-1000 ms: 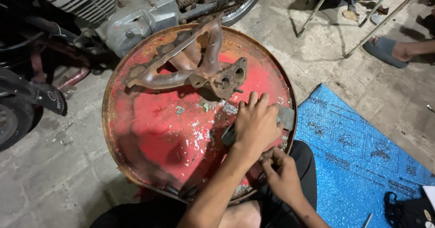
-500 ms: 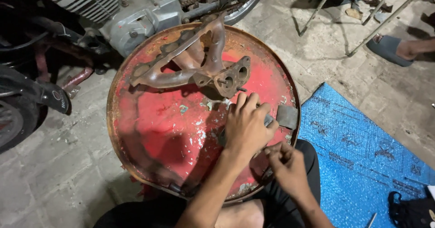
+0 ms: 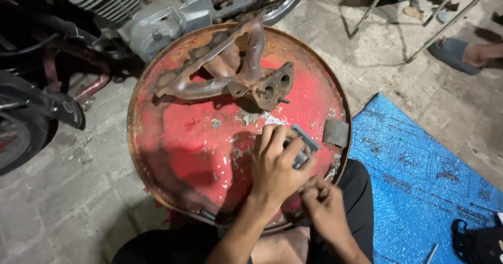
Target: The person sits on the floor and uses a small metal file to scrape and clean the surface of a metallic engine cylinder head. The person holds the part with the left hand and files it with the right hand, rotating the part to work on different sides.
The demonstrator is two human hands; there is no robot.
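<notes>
Head view: looking straight down at a red drum lid (image 3: pixel 183 154), rusty at the rim, paint flaking to white patches near the middle.
Left hand (image 3: pixel 275 167): lying palm-down on the lid, fingers curled over a small grey block (image 3: pixel 304 147) and pressing it flat; clamped on the block.
Right hand (image 3: pixel 325 209): sitting just below and right of the left hand, at the near rim, fingers bunched together; pinching something or merely closed, cannot tell, since the fingertips are tucked under.
Block: resting on the lid's right half, only its far-right corner showing past the left fingers; long axis seeming to run from near-left to far-right, though mostly hidden.
Key relation: block lying directly under the left hand and just up-left of the right hand; left hand touching it, right hand near but apart.
Manifold (image 3: pixel 230 72): rusty cast pipework sprawling across the lid's far half, flange with two round ports pointing toward the hands, well apart from the block.
Grey pad (image 3: pixel 335 133): flat squarish piece lying at the lid's right edge, just right of the block, touching neither hand.
Blue mat (image 3: pixel 419 175): textured sheet spreading on the floor right of the lid, faint darker printed marks scattered over it.
Motorcycle (image 3: pixel 157 12): engine and wheel standing beyond the lid's far rim.
Labels and signs: no package or sign showing anywhere.
</notes>
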